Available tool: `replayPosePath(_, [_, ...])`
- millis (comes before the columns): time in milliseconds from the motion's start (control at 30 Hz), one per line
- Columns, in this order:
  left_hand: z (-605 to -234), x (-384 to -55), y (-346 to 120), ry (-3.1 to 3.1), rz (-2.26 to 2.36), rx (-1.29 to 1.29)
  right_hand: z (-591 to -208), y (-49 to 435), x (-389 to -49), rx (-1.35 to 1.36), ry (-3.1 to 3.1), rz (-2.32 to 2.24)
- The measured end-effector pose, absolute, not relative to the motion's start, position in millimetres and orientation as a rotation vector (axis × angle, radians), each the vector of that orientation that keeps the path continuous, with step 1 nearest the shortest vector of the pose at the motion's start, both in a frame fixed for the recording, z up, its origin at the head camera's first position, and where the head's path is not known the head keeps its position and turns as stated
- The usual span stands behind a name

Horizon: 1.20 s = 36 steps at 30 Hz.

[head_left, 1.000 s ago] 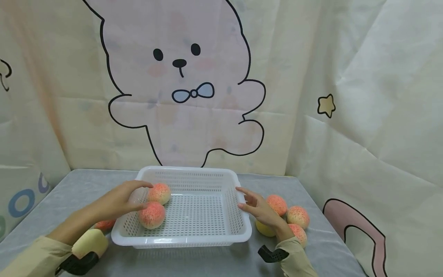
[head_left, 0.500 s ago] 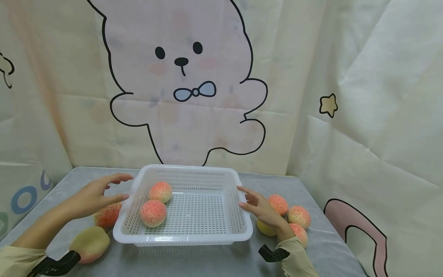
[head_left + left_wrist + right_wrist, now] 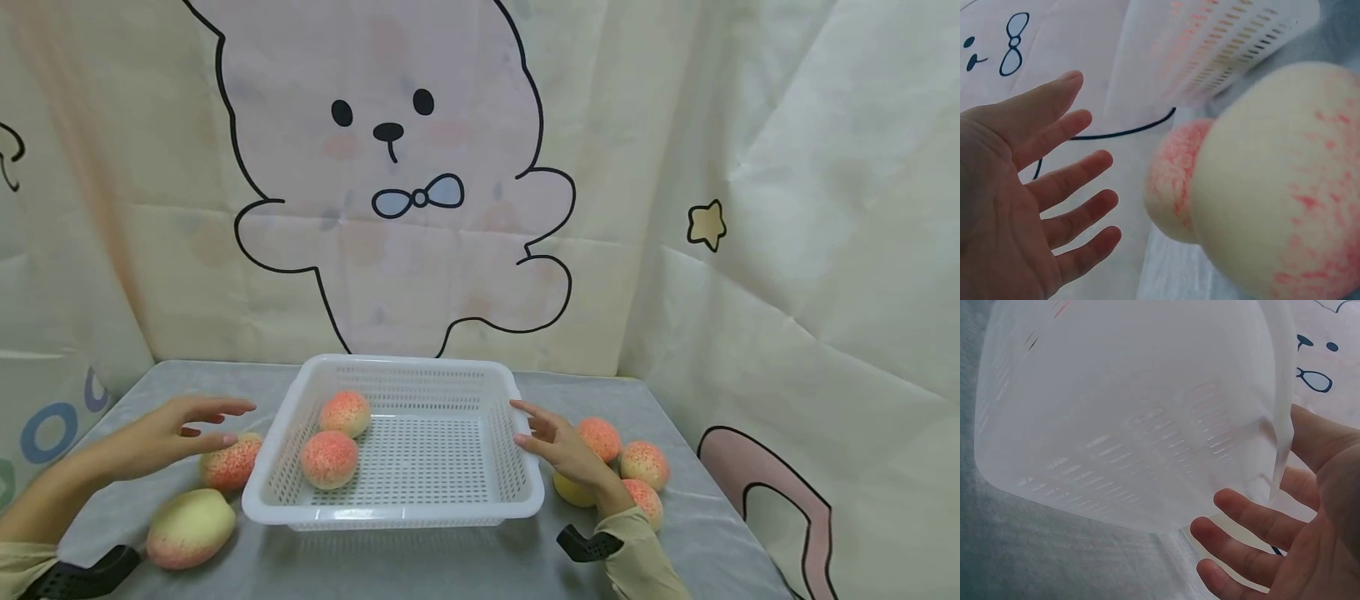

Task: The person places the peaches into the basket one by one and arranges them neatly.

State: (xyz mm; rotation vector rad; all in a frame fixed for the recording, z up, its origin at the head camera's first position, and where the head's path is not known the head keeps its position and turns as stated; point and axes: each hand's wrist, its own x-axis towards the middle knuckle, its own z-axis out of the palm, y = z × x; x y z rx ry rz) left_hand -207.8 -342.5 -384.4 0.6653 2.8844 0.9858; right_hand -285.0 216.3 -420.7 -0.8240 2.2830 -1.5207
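Note:
My left hand [image 3: 161, 437] hovers over the table's left side with its fingers spread and nothing in them. Just by its fingertips lies a red-speckled peach [image 3: 231, 465]. Nearer the front is a larger pale peach [image 3: 191, 529], which looms large beside the hand in the left wrist view. Two pinkish peaches, one [image 3: 346, 414] behind the other [image 3: 330, 460], sit in the left part of a white perforated plastic basket [image 3: 405, 518]. My right hand [image 3: 562, 450] holds the basket's right rim; in the right wrist view the thumb [image 3: 1316, 437] hooks over that rim, while other fingers stay outside.
To the right of the basket several more peaches [image 3: 645, 467] lie grouped, partly hidden by the right hand and forearm. A grey cloth [image 3: 375, 567] covers the table. Behind it hangs a curtain [image 3: 600, 317] with a cartoon bear.
My left hand has drawn back from the peaches inside the basket, out over the left rim, to above the left peaches. The right hand has stayed at the right rim.

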Motion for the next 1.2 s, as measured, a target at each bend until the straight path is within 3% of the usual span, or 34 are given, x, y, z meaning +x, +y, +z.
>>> replayPosePath(333, [-411,-212,-370,2.669,1.062,0.872,-422,217,-284,-0.838,2.291,-1.510])
replayPosePath(1200, [-430,-233,-373,2.832,1.037,0.495,-423,217,-285,-0.813,2.289,-1.520])
